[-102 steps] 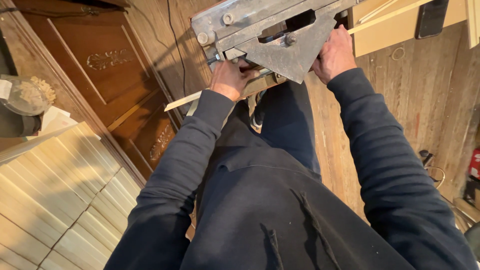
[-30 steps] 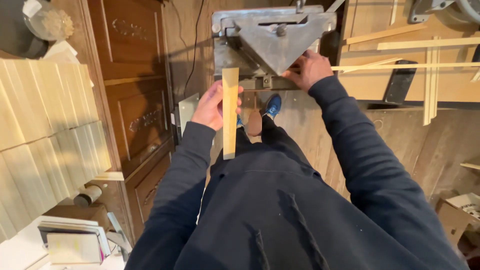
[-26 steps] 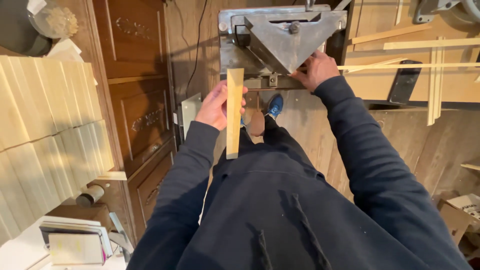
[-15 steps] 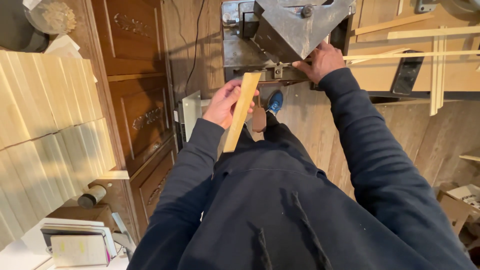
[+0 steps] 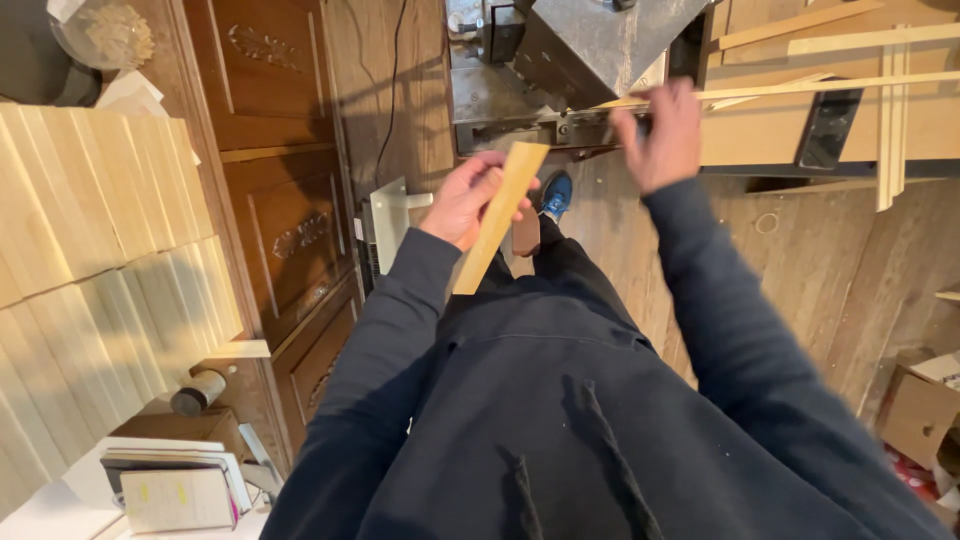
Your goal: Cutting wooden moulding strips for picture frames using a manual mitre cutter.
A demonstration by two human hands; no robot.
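Left hand (image 5: pixel 465 200) grip clenched on short wooden slat (image 5: pixel 497 217), held tilted at chest height, clear of grey metal saw (image 5: pixel 585 60). Right hand (image 5: pixel 662 135) open, fingers spread just below saw edge, touching nothing certain. Stacked slats (image 5: pixel 90 230) lie left, sorted in rows.

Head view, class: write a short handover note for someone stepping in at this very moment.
Left hand: grips a short flat wood piece, tilted, held clear of the saw machine.
Right hand: open, at a long thin wooden strip lying across the machine's front edge; contact unclear.
Done: one short piece is in hand.
Left: the long strip remains at the machine. Stacked wooden slats sit to the left.
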